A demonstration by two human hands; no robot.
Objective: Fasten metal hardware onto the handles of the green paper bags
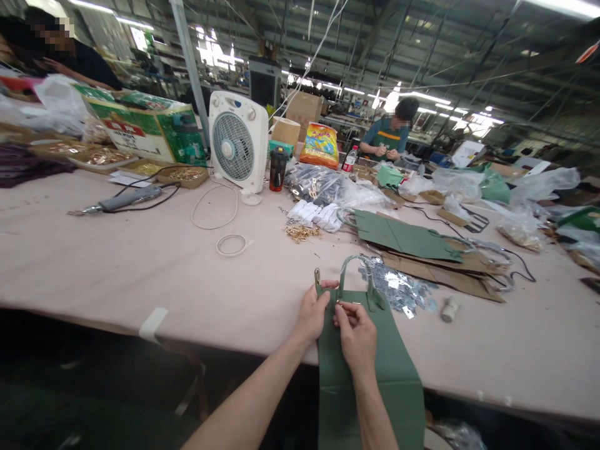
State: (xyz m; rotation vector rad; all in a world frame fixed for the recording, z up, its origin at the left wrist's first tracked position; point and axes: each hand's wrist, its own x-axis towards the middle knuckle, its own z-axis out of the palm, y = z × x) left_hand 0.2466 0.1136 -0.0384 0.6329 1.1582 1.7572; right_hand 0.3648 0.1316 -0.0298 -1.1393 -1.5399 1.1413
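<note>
A dark green leather-like bag panel [389,350] with a looped handle [345,270] hangs over the table's front edge. My left hand [313,312] grips its upper left corner between thumb and fingers. A gold-coloured metal clasp piece [317,279] sticks up there beside the left fingers. My right hand [357,331] is closed in a pinch at the foot of the handle, on a small shiny metal fitting [338,302] mostly hidden by the fingertips. Loose flat silver metal plates [398,284] lie just behind the panel.
More green bag panels [403,234] are stacked behind. A white cylinder [450,309] stands to the right. Gold fittings [302,234], a tape roll [231,245], a fan [238,140] and a corded grey tool [126,199] lie leftward. Across the table works another person [387,140].
</note>
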